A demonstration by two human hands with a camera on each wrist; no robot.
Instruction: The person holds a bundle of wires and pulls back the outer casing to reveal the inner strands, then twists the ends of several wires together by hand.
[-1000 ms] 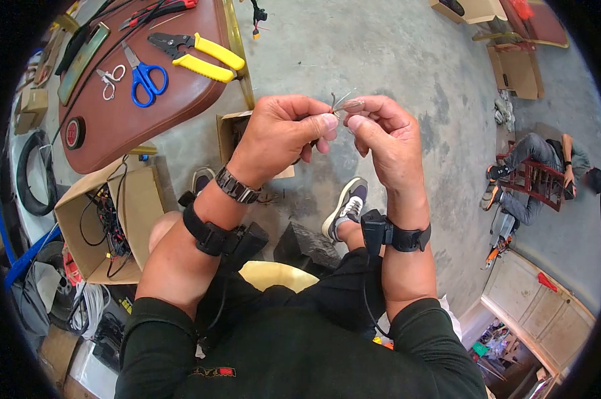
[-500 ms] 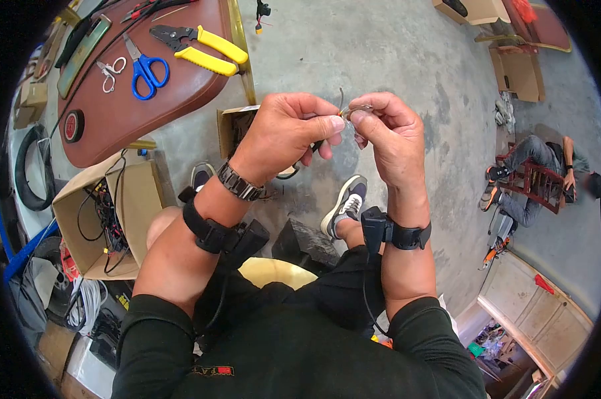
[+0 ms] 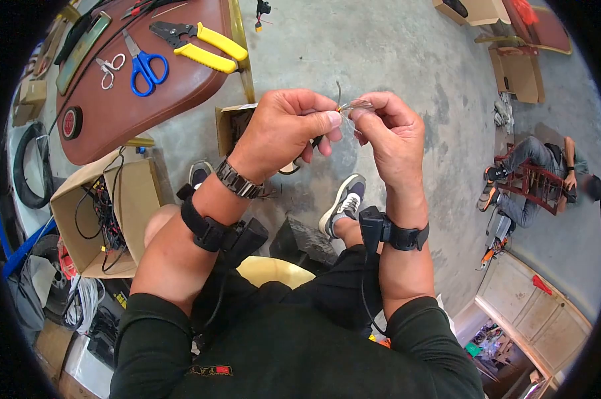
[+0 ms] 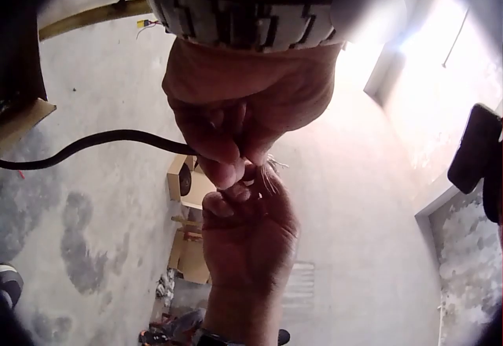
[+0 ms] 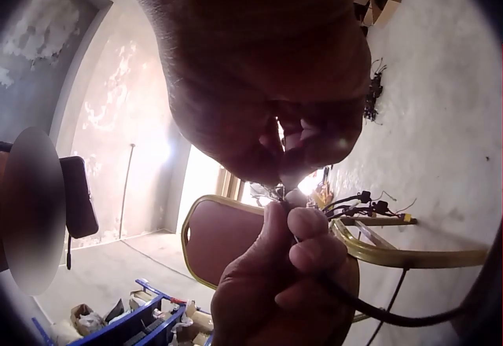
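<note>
Raised over the floor, my left hand (image 3: 294, 123) pinches a black cable (image 4: 110, 135) close to its stripped end, between thumb and forefinger. The cable trails away in a curve in the left wrist view. Fine, pale wire strands (image 3: 360, 104) fan out from that end, and my right hand (image 3: 395, 133) pinches them between thumb and forefinger. A spot of orange shows where the strands leave the left fingertips, and a thin dark grey length (image 3: 339, 91) sticks up beside it. The fingertips of both hands are very near each other, partly hiding the cable end.
A brown padded seat (image 3: 147, 123) at the left bears yellow-handled wire strippers (image 3: 210, 50), blue scissors (image 3: 147, 72), small folding scissors (image 3: 109, 70) and a round black tin (image 3: 71, 123). Below stands a cardboard box (image 3: 137, 206) of cables. Another person (image 3: 536, 166) sits at the right.
The right fingers have shifted on the strands, which now spread in a looser fan. The dark grey length stands more upright beside them. Both hands stay almost in place.
</note>
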